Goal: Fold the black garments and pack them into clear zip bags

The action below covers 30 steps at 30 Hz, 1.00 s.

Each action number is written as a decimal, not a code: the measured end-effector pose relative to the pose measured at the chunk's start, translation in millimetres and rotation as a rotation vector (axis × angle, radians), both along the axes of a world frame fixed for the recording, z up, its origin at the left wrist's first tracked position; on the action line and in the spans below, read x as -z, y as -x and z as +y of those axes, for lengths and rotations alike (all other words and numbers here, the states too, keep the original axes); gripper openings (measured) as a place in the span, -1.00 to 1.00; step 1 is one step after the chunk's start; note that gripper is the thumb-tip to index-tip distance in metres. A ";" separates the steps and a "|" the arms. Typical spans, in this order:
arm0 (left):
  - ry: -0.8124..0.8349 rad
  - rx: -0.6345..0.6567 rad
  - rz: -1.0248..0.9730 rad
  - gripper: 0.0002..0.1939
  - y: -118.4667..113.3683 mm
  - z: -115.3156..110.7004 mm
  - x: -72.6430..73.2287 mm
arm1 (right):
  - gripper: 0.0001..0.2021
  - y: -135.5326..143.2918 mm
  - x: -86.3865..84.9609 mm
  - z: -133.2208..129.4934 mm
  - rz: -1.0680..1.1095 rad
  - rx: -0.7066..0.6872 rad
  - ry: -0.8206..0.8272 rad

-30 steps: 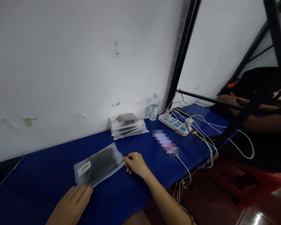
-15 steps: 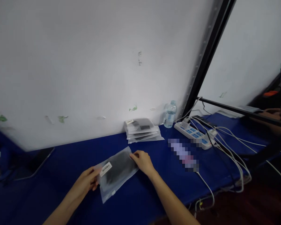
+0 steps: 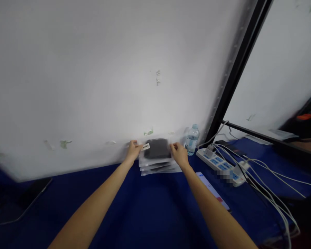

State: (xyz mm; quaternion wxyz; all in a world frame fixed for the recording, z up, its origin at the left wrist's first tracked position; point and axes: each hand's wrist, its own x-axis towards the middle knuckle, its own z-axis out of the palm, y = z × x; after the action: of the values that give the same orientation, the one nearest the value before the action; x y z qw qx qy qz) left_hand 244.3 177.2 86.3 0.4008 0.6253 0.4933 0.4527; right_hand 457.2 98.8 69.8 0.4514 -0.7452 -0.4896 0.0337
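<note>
Both arms reach forward to the wall side of the blue table. A frosted zip bag (image 3: 158, 149) with something dark and flat inside lies level on top of a stack of similar bags (image 3: 155, 168). My left hand (image 3: 134, 151) pinches its left edge, beside a white barcode label (image 3: 145, 147). My right hand (image 3: 179, 153) is closed on the bag's right edge. The fingertips of both hands are partly hidden behind the knuckles.
A water bottle (image 3: 192, 139) stands by the wall, right of the stack. A white power strip (image 3: 221, 166) with tangled cables and a lit phone (image 3: 212, 190) lie to the right. A dark tablet-like device (image 3: 35, 193) is at the left. A black metal post (image 3: 233, 81) rises behind.
Both hands have carried the zip bag from the near part of the table forward and right, onto the stack by the wall. The view has shifted slightly.
</note>
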 end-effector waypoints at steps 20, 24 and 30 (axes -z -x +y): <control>-0.213 0.115 0.427 -0.49 -36.5 -7.5 118.8 | -0.59 6.8 60.4 34.4 -0.326 -0.335 0.104; -0.211 0.102 0.440 -0.50 -35.0 -10.0 127.6 | -0.58 6.9 64.8 34.7 -0.330 -0.331 0.108; -0.175 0.103 0.391 -0.48 -31.9 -6.5 120.5 | -0.60 10.5 57.3 34.2 -0.362 -0.311 0.124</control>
State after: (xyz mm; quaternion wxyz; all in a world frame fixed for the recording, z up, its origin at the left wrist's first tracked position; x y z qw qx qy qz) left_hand 276.2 170.7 -34.2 0.2642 0.7580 0.4878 0.3430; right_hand 446.7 133.1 12.5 0.2990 -0.6812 -0.6683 -0.0011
